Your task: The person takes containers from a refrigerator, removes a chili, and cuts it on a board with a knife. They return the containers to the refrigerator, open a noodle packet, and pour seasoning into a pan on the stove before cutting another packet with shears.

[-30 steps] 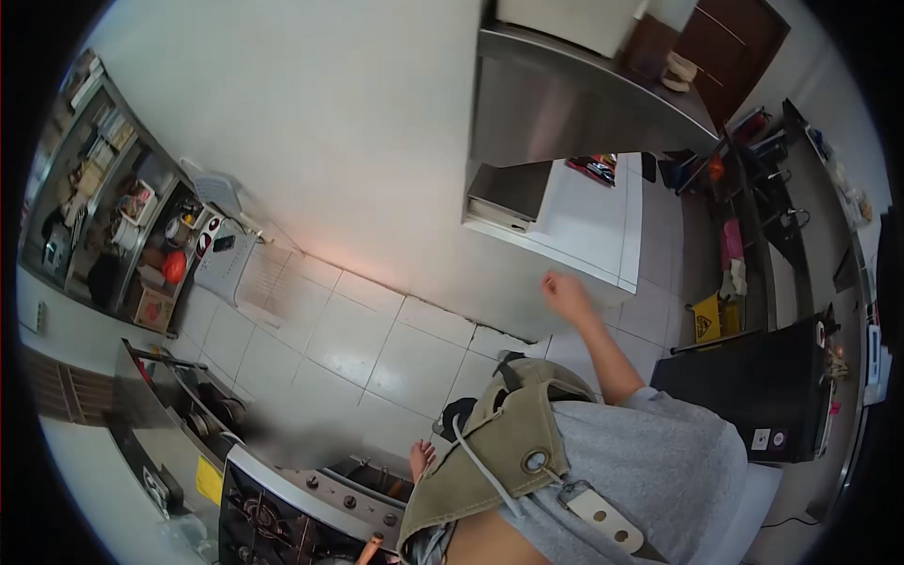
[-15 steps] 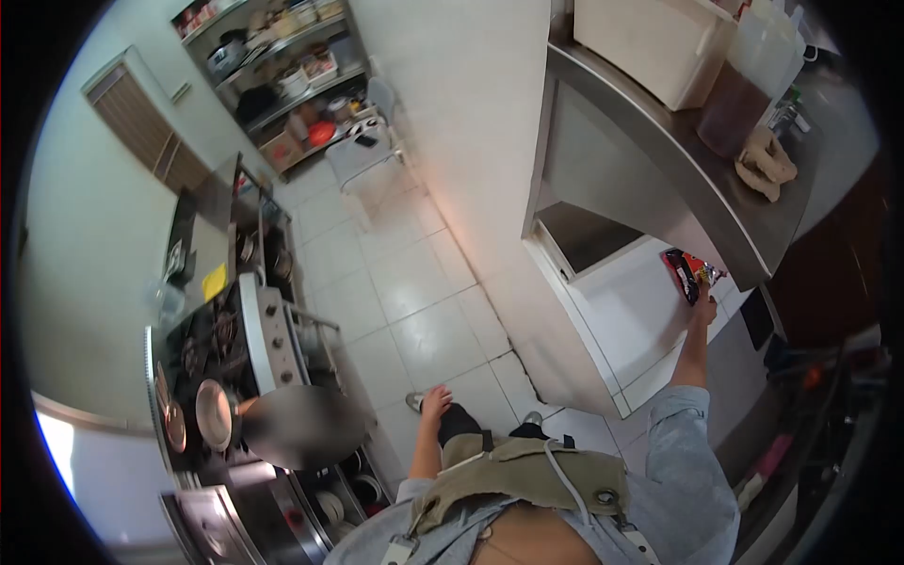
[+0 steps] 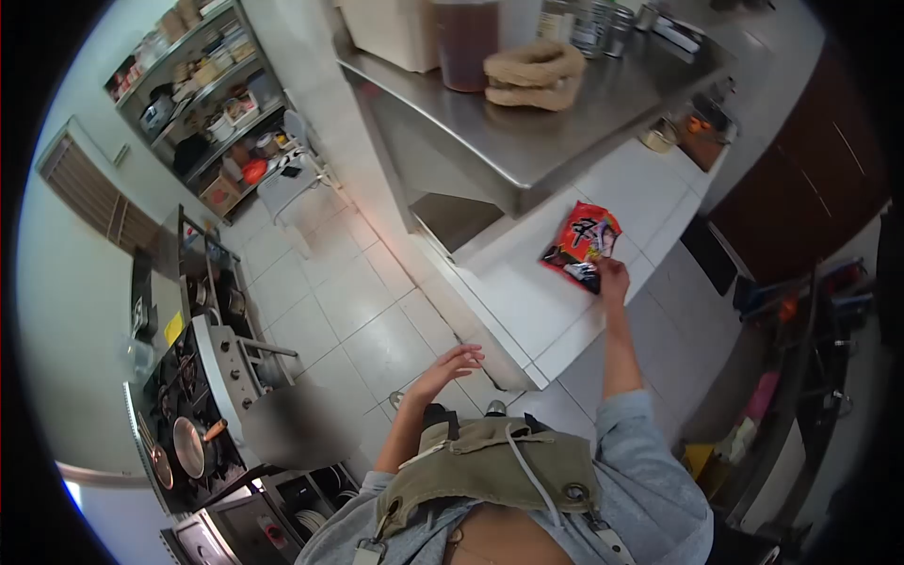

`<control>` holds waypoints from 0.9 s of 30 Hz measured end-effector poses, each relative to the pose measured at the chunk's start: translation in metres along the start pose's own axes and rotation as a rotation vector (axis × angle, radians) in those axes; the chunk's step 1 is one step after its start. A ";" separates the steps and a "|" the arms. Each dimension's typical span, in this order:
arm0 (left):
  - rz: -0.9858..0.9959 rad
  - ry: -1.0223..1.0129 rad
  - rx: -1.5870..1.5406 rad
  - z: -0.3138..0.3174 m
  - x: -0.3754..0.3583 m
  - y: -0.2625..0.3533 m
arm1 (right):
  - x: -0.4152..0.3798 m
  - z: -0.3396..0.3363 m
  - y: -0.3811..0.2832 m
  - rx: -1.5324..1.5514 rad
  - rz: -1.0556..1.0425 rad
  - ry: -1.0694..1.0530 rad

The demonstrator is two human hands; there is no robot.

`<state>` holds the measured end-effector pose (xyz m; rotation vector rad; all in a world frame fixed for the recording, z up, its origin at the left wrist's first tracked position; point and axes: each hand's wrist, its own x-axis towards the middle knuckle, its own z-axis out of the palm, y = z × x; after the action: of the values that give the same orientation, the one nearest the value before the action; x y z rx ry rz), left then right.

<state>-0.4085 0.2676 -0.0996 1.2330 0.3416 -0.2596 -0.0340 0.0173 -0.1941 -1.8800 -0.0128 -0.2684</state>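
Observation:
My right hand [image 3: 613,277] grips the lower right corner of a red and black packet of instant noodles [image 3: 576,242], its fingers closed on the wrapper. The packet is over the white tiled counter [image 3: 508,297], front face up, close to the steel shelf's corner. My left hand [image 3: 446,369] is held out in front of my body above the floor, fingers stretched and holding nothing. An olive apron [image 3: 471,466] covers my front.
A steel shelf [image 3: 527,141] overhangs the counter, bearing a jug of brown liquid [image 3: 467,47], a tan folded thing [image 3: 535,75] and jars. On the left, a stove [image 3: 188,377] carries a pan [image 3: 191,447]. A chair [image 3: 287,193] stands near stocked shelves [image 3: 202,85].
My view has turned right, bringing the counter nearer the middle. The packet now shows its front fully, still in my right hand. My left hand has risen, fingers extended.

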 end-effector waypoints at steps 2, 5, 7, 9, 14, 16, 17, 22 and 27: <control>0.086 -0.042 -0.030 0.008 0.010 0.011 | -0.065 -0.017 -0.035 -0.091 -0.041 0.042; 0.083 0.020 -0.084 0.025 0.025 0.025 | -0.146 -0.033 -0.065 -0.166 -0.021 0.047; 0.084 0.036 -0.042 0.031 0.041 0.014 | -0.185 -0.042 -0.079 -0.185 -0.035 0.007; 0.053 0.172 -0.061 0.043 0.054 0.014 | -0.208 -0.053 -0.089 -0.199 -0.058 -0.030; 0.134 0.299 0.169 0.058 0.070 0.014 | -0.199 -0.077 -0.093 -0.035 -0.012 0.033; 0.191 0.320 0.194 0.063 0.078 0.012 | -0.170 -0.085 -0.091 0.011 -0.049 0.119; 0.247 0.349 0.215 0.064 0.082 0.010 | -0.152 -0.088 -0.090 0.138 -0.016 -0.050; 0.455 0.359 0.406 0.061 0.107 -0.016 | -0.134 -0.085 -0.138 -0.027 -0.034 -0.544; 0.266 0.272 -0.072 0.080 0.073 0.012 | -0.194 -0.081 -0.246 -0.142 -0.564 -0.590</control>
<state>-0.3278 0.1949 -0.0943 1.2293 0.4125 0.1496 -0.2722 0.0444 0.0230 -2.0039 -0.9534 -0.0850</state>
